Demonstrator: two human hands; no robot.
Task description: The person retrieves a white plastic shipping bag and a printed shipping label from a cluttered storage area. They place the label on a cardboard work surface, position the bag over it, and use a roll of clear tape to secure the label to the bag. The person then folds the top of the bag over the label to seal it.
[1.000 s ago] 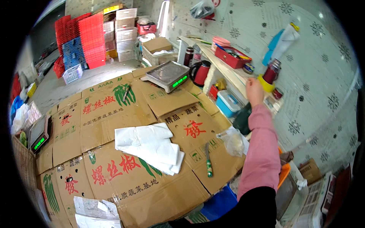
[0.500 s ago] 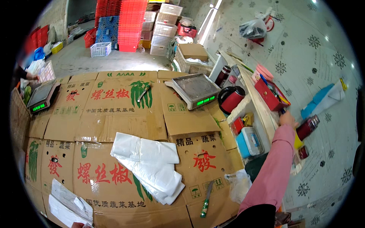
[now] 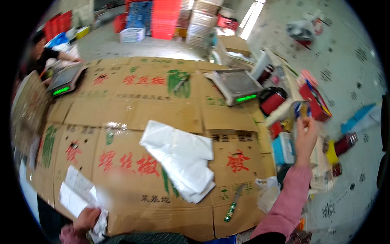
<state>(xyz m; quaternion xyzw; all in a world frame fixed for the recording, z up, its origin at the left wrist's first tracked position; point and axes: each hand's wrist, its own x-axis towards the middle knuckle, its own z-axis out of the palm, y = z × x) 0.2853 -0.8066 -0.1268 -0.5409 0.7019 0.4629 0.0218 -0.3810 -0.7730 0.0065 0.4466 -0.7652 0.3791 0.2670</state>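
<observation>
Head view: right hand (image 3: pixel 305 136) is reaching out at three o'clock, gripping a small blurred object (image 3: pixel 301 109); left hand (image 3: pixel 86 219) at seven o'clock is clutching white paper sheets (image 3: pixel 77 191) on the cardboard-covered desk (image 3: pixel 134 110).

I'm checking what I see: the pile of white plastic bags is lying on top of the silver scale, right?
Not quite. The head view shows the white plastic bags lying on the flattened cardboard, well apart from the silver scale, whose tray is bare.
</observation>
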